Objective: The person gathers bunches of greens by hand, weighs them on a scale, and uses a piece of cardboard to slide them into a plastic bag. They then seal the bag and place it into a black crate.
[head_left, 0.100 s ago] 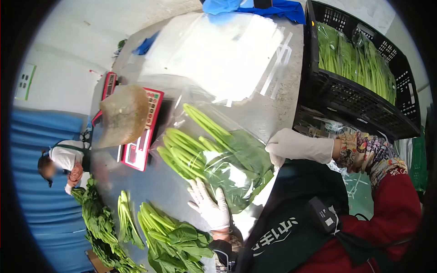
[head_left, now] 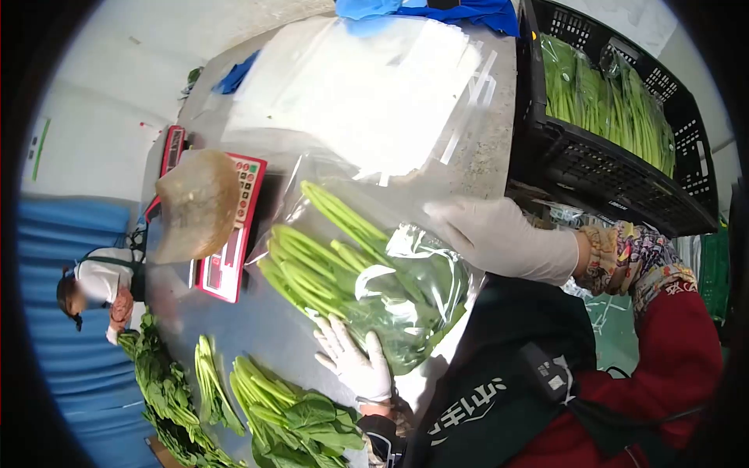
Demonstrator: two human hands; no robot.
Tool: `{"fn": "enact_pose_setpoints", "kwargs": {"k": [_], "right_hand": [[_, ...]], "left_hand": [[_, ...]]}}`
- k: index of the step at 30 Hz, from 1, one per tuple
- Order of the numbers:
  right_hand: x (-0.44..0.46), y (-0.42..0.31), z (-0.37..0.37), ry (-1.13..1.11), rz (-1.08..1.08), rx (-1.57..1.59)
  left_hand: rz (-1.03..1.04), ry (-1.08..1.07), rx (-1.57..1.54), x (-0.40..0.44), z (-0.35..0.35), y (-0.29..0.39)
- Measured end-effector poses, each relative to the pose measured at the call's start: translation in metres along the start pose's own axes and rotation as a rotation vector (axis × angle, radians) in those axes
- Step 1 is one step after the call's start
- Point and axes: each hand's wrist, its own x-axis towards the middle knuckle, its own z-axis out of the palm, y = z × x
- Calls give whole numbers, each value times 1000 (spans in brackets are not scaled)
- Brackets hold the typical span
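Observation:
A clear plastic bag (head_left: 406, 242) holds a bunch of leafy green vegetables (head_left: 304, 257), with stems toward the upper left and leaves at the lower right. My left hand (head_left: 359, 366), in a white glove, lies open at the bag's lower edge with fingers spread and fingertips touching it. My right hand (head_left: 507, 238), also gloved, is over the bag's right side. Its fingertips are smeared by motion, so I cannot make out a grip. Below the bag lies a loose bunch of greens (head_left: 289, 413), with a smaller bunch (head_left: 211, 382) beside it.
A red scale (head_left: 234, 257) with a brownish translucent pan (head_left: 199, 203) stands left. A stack of clear bags (head_left: 367, 93) lies at the top. A black crate (head_left: 608, 168) holds bagged greens at right. A person (head_left: 109, 281) stands at far left by a pile of greens (head_left: 168, 390).
My right hand has moved left and up from the bag's right edge, and its fingers have blurred. My left hand stays spread at the bag. The whole view has shifted slightly.

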Motion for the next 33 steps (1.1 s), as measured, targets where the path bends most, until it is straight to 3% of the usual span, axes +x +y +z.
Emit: {"fn": "enact_pose_setpoints", "kwargs": {"k": [1,2,4,5,7,9,10,12,14,16,17,18,19,21,22,25,30,32,33], "right_hand": [[8,0,1,438,-172,1],[23,-3,-1,448,-564,-170],[45,31,37,102,-1131,-75],[57,43,33,-15,-1074,75],[75,46,-10,111,-999,157],[93,39,-18,235,-1053,-64],[105,43,12,336,-1141,-583],[109,33,38,201,-1397,-200],[124,17,65,175,-1369,-110],[105,-14,28,156,-1160,87],[99,-21,17,423,-1154,381],[101,-25,6,497,-1133,472],[82,-23,-28,498,-959,423],[69,-9,-70,644,-922,593],[53,15,-91,624,-773,566],[10,101,-123,547,-343,373],[-24,298,-129,504,57,-119],[-36,335,-134,525,146,-209],[-38,351,-138,534,186,-248]], "left_hand": [[-6,-10,25,1,-5,-1],[1,-22,33,2,-8,2],[-39,-42,2,1,-8,-2],[-27,-25,22,1,-6,-6],[-3,-11,7,0,-4,-10],[14,16,-16,3,-3,-12],[17,17,-30,3,2,-13],[-1,-5,-28,0,-1,-17],[-7,-34,-49,1,-1,-22],[-51,-37,-360,4,-8,-32],[-247,-37,-1014,9,-14,-27],[-452,-18,-1668,9,-21,-15],[-175,51,-1339,-4,-38,0],[-166,28,-1346,-6,-46,-5],[-180,0,-1303,-9,-52,-5],[-130,198,-1069,-21,-67,5],[-234,531,-855,-55,-60,-47],[-389,672,-919,-62,-84,-78],[-422,717,-806,-65,-89,-93]]}}
